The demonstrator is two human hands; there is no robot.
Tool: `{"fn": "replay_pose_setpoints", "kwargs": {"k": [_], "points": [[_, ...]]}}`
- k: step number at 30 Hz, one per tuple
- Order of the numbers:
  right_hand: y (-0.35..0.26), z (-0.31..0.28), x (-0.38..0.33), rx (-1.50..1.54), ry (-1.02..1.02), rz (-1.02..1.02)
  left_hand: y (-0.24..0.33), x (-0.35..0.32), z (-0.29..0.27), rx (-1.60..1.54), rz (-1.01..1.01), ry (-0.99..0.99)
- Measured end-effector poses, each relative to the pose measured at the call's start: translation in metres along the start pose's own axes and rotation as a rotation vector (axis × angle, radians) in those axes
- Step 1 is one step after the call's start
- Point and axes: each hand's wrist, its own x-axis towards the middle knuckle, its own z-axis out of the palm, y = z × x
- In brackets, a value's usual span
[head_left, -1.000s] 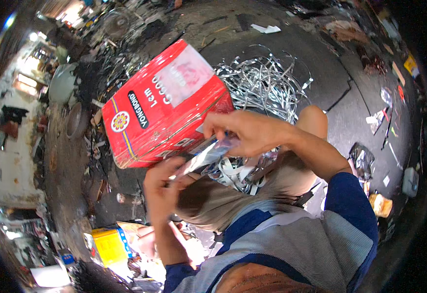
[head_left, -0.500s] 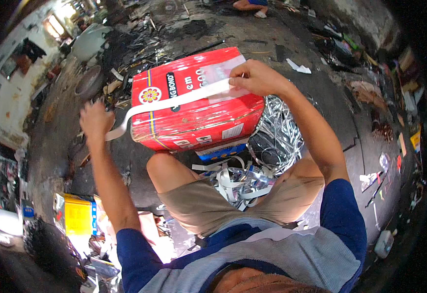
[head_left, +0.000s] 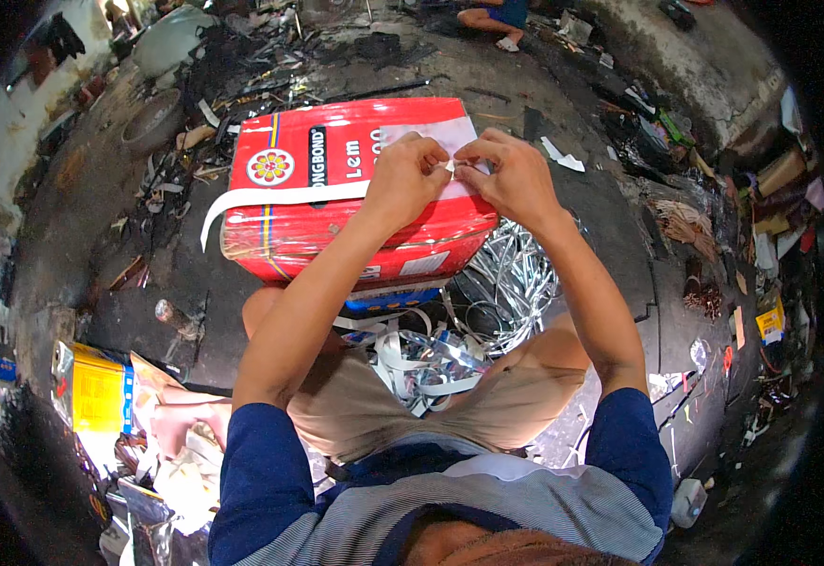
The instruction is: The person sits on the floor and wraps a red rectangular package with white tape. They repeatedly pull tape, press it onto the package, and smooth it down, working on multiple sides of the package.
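The dark floor (head_left: 619,217) is marked with stains and dirt, and it is crossed by thin lines on the right. Scraps are scattered over much of it, and some torn white bits (head_left: 563,156) are seen near the top. On the left, a pale wall (head_left: 4,151) is streaked with dirt. Near it, a big pale round thing (head_left: 171,42) and a dull round basin (head_left: 150,121) are seen. At the upper right, a rough grey wall (head_left: 704,85) is seen. The lower left is lit very brightly.
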Motion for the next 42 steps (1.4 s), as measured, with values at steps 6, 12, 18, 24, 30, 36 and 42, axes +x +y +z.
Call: {"fn": "replay_pose_setpoints", "kwargs": {"k": [6, 12, 18, 24, 30, 36, 42], "points": [[0.008, 0.001, -0.006, 0.064, 0.018, -0.021, 0.005, -0.002, 0.000, 0.003, 0.019, -0.006], [0.014, -0.003, -0.004, -0.067, -0.004, -0.221, -0.006, -0.003, 0.003, 0.050, 0.173, 0.013], [0.018, -0.014, 0.007, 0.062, -0.129, -0.223, -0.012, 0.000, -0.001, -0.078, 0.038, -0.046], [0.024, -0.003, 0.002, 0.144, -0.022, -0.161, -0.013, 0.001, 0.003, -0.096, 0.040, -0.049], [0.021, 0.001, 0.000, 0.241, 0.005, -0.097, -0.012, 0.002, 0.001, -0.052, 0.038, -0.026], [0.024, 0.019, -0.003, 0.299, 0.101, 0.023, -0.010, 0.001, 0.005, -0.023, 0.018, 0.001], [0.039, 0.035, 0.001, 0.333, 0.095, 0.096, -0.008, 0.008, 0.006, 0.094, 0.056, -0.026]]}}
